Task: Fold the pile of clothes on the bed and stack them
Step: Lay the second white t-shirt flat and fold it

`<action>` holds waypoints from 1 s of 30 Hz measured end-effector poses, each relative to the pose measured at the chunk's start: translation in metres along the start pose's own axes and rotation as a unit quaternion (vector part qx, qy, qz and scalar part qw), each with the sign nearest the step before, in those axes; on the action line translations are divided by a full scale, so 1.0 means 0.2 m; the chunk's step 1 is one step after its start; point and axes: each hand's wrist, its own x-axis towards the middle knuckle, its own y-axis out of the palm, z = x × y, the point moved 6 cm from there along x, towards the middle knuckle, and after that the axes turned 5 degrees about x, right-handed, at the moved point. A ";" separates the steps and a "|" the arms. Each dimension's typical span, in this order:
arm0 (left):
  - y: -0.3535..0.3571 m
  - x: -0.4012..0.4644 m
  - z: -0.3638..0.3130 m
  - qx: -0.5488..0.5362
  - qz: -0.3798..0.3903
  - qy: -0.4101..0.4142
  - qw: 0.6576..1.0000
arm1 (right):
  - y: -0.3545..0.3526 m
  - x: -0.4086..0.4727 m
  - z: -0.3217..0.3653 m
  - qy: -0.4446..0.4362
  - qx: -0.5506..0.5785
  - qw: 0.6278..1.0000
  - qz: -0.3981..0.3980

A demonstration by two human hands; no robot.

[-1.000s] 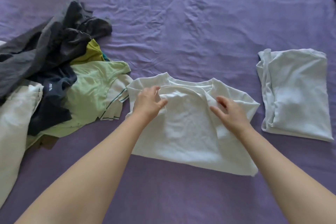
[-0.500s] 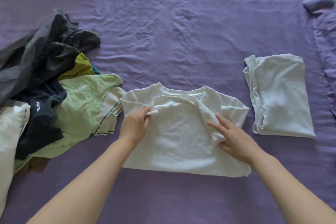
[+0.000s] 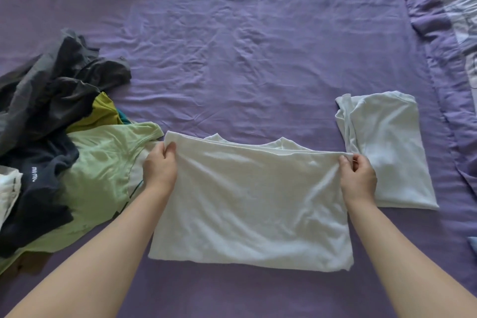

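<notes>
Both hands, left (image 3: 160, 168) and right (image 3: 357, 175), pinch the top corners of a white shirt (image 3: 250, 204) mid-fold on the bed (image 3: 258, 46); one folded shirt (image 3: 387, 150) lies just beside, the pile (image 3: 64, 142) unfolded at left.

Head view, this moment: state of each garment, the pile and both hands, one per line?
white T-shirt: folded over, top edge held at both corners
left hand: pinches its left corner
right hand: pinches its right corner
pale folded shirt: folded, flat on the sheet
pile of clothes: unfolded, heaped
light green shirt: unfolded, in the pile
</notes>
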 end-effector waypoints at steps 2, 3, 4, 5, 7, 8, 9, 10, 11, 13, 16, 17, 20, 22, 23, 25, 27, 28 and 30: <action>0.00 0.00 0.00 0.016 -0.023 -0.021 0.999 | 0.00 0.01 -0.01 0.006 -0.007 1.000 -0.019; 0.00 0.01 0.00 0.031 -0.029 -0.026 0.999 | 0.00 0.01 -0.01 0.010 -0.015 1.000 -0.017; 0.00 0.00 -0.01 0.066 -0.039 -0.027 0.997 | 0.02 0.01 -0.01 0.015 -0.025 1.000 -0.007; -0.01 -0.01 -0.02 0.117 -0.052 -0.021 0.992 | 0.03 0.00 -0.01 0.020 -0.037 0.999 0.007; -0.01 -0.06 -0.07 0.197 -0.093 0.039 0.975 | 0.07 -0.02 -0.02 0.017 -0.071 0.996 0.044; 0.03 -0.11 -0.12 0.227 -0.095 0.104 0.964 | 0.08 -0.04 -0.02 0.000 -0.096 0.993 0.062; 0.09 -0.19 -0.18 0.257 -0.072 0.183 0.946 | 0.09 -0.07 -0.02 -0.019 -0.117 0.990 0.073; 0.16 -0.29 -0.24 0.274 -0.040 0.271 0.922 | 0.08 -0.11 -0.03 -0.030 -0.127 0.988 0.080; 0.25 -0.40 -0.29 0.261 -0.014 0.358 0.897 | 0.08 -0.15 -0.04 -0.033 -0.129 0.988 0.083; 0.41 -0.62 -0.35 0.221 0.055 0.468 0.854 | 0.05 -0.23 -0.09 -0.018 -0.126 0.988 0.081; 0.67 -0.82 -0.40 0.224 0.249 0.438 0.834 | 0.02 -0.31 -0.18 0.033 -0.106 0.991 0.075; 0.75 -0.85 -0.40 0.237 0.296 0.408 0.831 | 0.01 -0.32 -0.20 0.050 -0.103 0.990 0.082; 0.90 -0.89 -0.46 0.296 0.357 0.358 0.811 | -0.03 -0.32 -0.25 0.103 -0.073 0.982 0.143; 0.92 -0.88 -0.50 0.300 0.397 0.314 0.809 | -0.04 -0.33 -0.24 0.133 -0.018 0.971 0.198; 0.91 -0.87 -0.52 0.276 0.412 0.291 0.818 | -0.05 -0.35 -0.23 0.148 0.019 0.963 0.223; 0.82 -0.84 -0.58 0.136 0.441 0.230 0.857 | -0.03 -0.38 -0.15 0.170 0.092 0.944 0.269; 0.68 -0.83 -0.60 -0.086 0.488 0.101 0.863 | 0.02 -0.43 -0.02 0.159 0.136 0.926 0.316; 0.61 -0.82 -0.60 -0.166 0.504 0.032 0.847 | 0.06 -0.46 0.06 0.135 0.138 0.921 0.338; 0.47 -0.80 -0.56 -0.250 0.506 -0.042 0.824 | 0.18 -0.54 0.24 0.069 0.090 0.922 0.369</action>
